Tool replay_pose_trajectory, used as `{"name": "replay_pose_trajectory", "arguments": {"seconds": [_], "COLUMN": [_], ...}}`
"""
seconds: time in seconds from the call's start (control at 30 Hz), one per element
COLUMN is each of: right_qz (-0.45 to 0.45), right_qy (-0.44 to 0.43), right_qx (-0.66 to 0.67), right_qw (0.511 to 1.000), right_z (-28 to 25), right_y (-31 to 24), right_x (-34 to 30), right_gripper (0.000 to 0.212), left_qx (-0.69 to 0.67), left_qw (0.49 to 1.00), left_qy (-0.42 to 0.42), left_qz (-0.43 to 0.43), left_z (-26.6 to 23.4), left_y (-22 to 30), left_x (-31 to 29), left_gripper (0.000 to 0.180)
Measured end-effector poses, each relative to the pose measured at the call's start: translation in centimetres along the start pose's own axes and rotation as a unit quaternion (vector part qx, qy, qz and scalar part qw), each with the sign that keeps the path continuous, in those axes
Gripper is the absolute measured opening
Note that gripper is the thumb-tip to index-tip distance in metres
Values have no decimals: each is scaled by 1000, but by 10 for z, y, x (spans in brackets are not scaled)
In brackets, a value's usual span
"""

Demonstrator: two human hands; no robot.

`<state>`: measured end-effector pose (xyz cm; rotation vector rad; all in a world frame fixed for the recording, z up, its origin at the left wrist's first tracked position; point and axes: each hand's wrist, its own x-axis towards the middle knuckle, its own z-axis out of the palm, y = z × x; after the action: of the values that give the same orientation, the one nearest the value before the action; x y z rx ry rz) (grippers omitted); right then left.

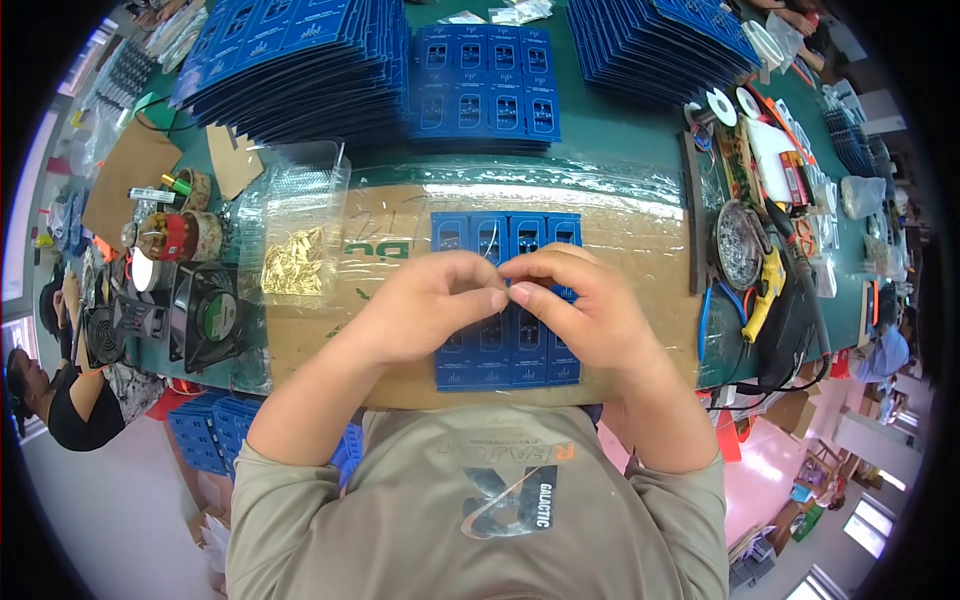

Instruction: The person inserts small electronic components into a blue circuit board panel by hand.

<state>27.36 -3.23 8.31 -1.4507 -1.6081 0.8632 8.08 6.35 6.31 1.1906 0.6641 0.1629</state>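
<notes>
A blue circuit board panel (460, 372) lies flat on a brown cardboard sheet in front of me. Above its middle, my left hand (435, 300) and my right hand (580, 305) meet with the fingertips almost touching. Thumb and forefinger are pinched together on both hands. Whatever sits between them is too small to name; a thin pale strand shows just above the fingertips. To the left of the board, a clear plastic tray (290, 190) holds a heap of small gold-coloured metal pins (295, 262).
Tall stacks of blue boards (300, 75) stand at the back left and back right (655, 50), with a lower pile (485, 85) between. A black fan (208, 315) sits left. Yellow-handled pliers (766, 290), a solder spool (720, 107) and a round metal dish (740, 243) lie right.
</notes>
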Motion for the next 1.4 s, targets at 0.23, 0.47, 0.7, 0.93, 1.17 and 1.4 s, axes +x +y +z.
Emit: {"name": "replay_pose_trajectory", "arguments": {"seconds": [0.23,0.47,0.7,0.93,1.17,1.4], "right_qz": [32,99,196,202,193,195], "right_qy": [-76,-35,81,115,104,106], "right_qx": [-69,-5,45,-31,-101,-119], "right_qw": [994,994,976,972,970,968], "right_z": [-14,-17,-25,-24,-25,-24], "right_y": [3,12,54,69,72,70], "right_x": [9,14,-4,-15,-15,-13], "right_gripper": [12,13,11,10,13,14], "left_qx": [322,278,-160,-314,-331,-327], "left_qw": [929,940,980,942,939,941], "left_qy": [12,70,58,47,25,38], "left_qz": [184,187,107,106,96,75], "left_z": [5,3,-18,-15,-9,-8], "left_y": [11,9,-9,-15,-19,-18], "left_x": [10,20,30,33,31,29], "left_gripper": [16,11,10,13,15,16]}}
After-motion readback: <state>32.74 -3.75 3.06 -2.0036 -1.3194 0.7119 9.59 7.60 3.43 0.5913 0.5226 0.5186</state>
